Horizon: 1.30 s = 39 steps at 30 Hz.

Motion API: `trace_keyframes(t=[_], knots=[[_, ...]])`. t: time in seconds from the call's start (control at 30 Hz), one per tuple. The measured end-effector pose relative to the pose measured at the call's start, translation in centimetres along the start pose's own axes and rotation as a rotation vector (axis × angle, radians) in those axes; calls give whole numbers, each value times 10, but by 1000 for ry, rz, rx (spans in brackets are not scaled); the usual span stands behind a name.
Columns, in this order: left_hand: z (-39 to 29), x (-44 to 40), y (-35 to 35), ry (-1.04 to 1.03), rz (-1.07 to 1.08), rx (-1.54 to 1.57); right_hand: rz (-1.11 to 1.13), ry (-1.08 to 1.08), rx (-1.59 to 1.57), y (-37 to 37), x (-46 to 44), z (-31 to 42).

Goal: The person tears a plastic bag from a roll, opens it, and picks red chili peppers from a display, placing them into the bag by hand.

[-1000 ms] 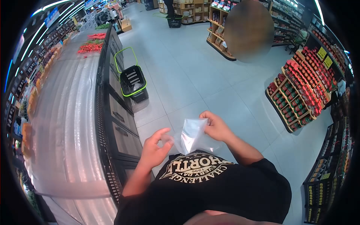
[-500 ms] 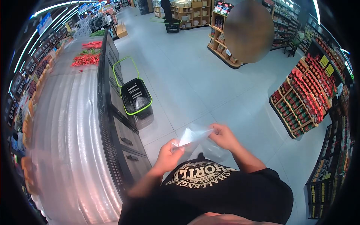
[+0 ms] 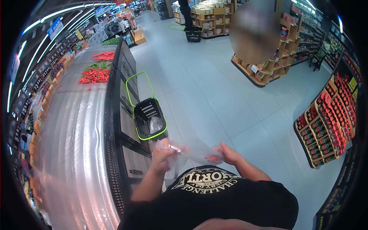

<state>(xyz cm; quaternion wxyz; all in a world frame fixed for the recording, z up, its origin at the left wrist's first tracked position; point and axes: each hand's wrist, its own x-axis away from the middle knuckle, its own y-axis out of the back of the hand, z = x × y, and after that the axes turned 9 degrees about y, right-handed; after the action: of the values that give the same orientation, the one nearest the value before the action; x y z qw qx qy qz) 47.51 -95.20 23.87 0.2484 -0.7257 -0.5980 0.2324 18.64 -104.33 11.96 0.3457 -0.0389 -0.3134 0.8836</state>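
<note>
A clear plastic bag (image 3: pixel 195 150) stretches between my two hands in front of my black T-shirt. My left hand (image 3: pixel 162 158) grips one side of it, the thumb pressed against the film. On the other side my right hand (image 3: pixel 227 154) holds the bag's edge, its fingers partly seen through the plastic. Just beyond my left hand, a black shopping basket (image 3: pixel 147 111) with a green rim and raised green handle stands on the floor. Something wrapped in clear plastic (image 3: pixel 156 124) lies inside the basket; what it contains I cannot make out.
Along my left runs a produce counter (image 3: pixel 73 142) with red chillies (image 3: pixel 95 75) and green peppers toward its far end. A shelf of red-lidded jars (image 3: pixel 326 122) stands on the right. Further off, a person (image 3: pixel 186 15) stands by another basket (image 3: pixel 194 35).
My hands have moved a little apart, and the bag is pulled wider between them. My left hand has turned more upright. The view has shifted, so the surroundings sit lower and further right.
</note>
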Motion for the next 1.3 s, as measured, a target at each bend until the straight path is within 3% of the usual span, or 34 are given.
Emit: trace_keyframes(t=[0.07,0.13,0.37,0.43,0.53,0.83,1.03,1.3], knots=[[-9,-36,-5,-11,-61,-43,8,-118,-132,20,-16,27],[-18,-67,-7,-15,-235,-142,75,-35,179,45,-34,47],[-29,-156,32,-144,-527,-320,151,-2,119,63,-92,122],[-30,-184,57,-190,-547,-462,90,96,279,66,-115,134],[-39,-228,89,-245,-565,-431,123,198,273,57,-152,159],[-121,-370,214,-404,-648,-436,91,123,644,59,-300,226],[-167,-428,261,-245,-649,-423,-82,134,655,64,-385,251],[-162,-484,344,-183,-838,-306,-76,202,750,92,-513,280]])
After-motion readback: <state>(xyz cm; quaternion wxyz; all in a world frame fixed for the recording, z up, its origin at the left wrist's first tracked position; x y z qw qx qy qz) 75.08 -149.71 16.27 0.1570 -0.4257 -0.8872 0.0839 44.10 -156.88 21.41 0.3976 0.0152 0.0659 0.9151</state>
